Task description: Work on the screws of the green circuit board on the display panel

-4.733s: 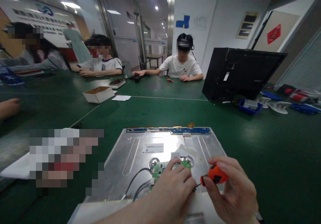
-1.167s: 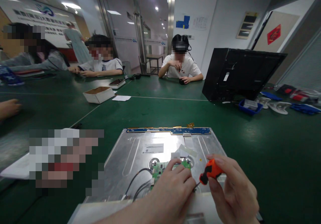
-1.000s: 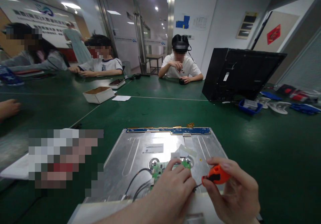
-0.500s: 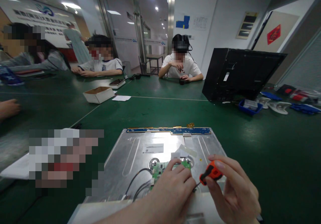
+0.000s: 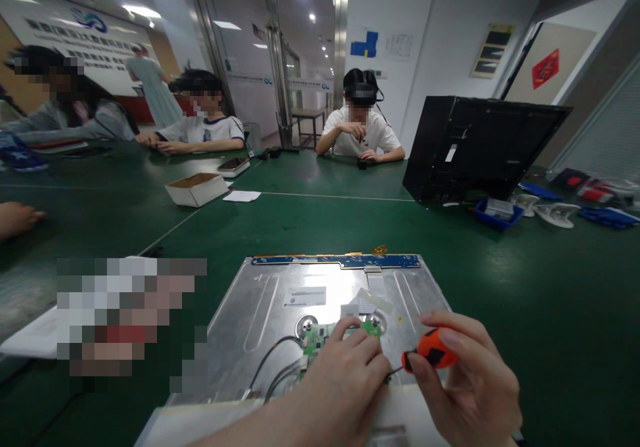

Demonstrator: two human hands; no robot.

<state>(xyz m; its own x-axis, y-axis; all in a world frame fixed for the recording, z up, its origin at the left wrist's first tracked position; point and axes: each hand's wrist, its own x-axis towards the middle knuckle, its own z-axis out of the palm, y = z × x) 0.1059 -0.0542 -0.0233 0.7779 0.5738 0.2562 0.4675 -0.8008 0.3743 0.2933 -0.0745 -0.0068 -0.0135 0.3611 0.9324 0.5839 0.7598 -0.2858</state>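
A metal panel (image 5: pixel 265 313) lies on the green table, with a blue circuit strip (image 5: pixel 335 260) along its far edge. My left hand (image 5: pixel 350 367) rests over a green circuit board (image 5: pixel 315 337) on the panel, its fingers bent and close together; what is under the fingertips is hidden. Between thumb and fingers, my right hand (image 5: pixel 475 380) holds an orange and black screwdriver (image 5: pixel 435 350). The screwdriver's thin shaft points left, its tip near the fingers of my left hand. Black cables (image 5: pixel 273 353) run from the board's left side.
A white box (image 5: pixel 197 190) and a paper (image 5: pixel 242 196) lie beyond the panel. At the right stands a large black monitor housing (image 5: pixel 480 147) beside a blue tray (image 5: pixel 499 213). Several people sit around the table (image 5: pixel 310 223); a person's hand (image 5: pixel 20 220) shows at the left edge.
My right hand has shifted slightly right and the screwdriver handle has turned in its fingers. My left hand has stayed in place. The person's hand at the left edge has moved a little.
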